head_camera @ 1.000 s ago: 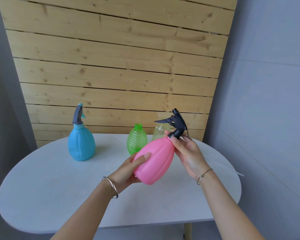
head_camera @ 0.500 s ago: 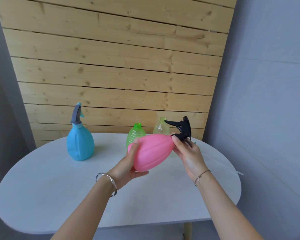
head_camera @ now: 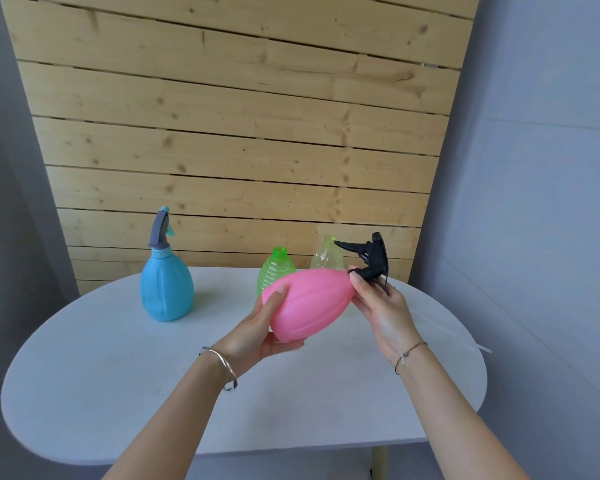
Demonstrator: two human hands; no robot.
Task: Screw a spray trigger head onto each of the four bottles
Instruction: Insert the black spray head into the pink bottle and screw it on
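I hold a pink bottle [head_camera: 310,303] tilted nearly sideways above the table, neck to the right. My left hand [head_camera: 260,332] cups its base. My right hand [head_camera: 378,306] pinches the collar of the black trigger head [head_camera: 373,259] sitting on the pink bottle's neck. A blue bottle [head_camera: 166,289] with a grey trigger head [head_camera: 159,228] stands at the left. A green ribbed bottle [head_camera: 274,271] and a clear bottle [head_camera: 326,256] stand behind the pink one, both with bare necks.
The white oval table [head_camera: 118,368] stands against a wooden slat wall [head_camera: 236,133]. A thin clear tube [head_camera: 465,337] lies at the table's right edge. Grey walls close in on both sides.
The pink bottle has tipped from slanted to nearly horizontal and risen slightly. My left hand slid round its base while the trigger head turned in my right fingers.
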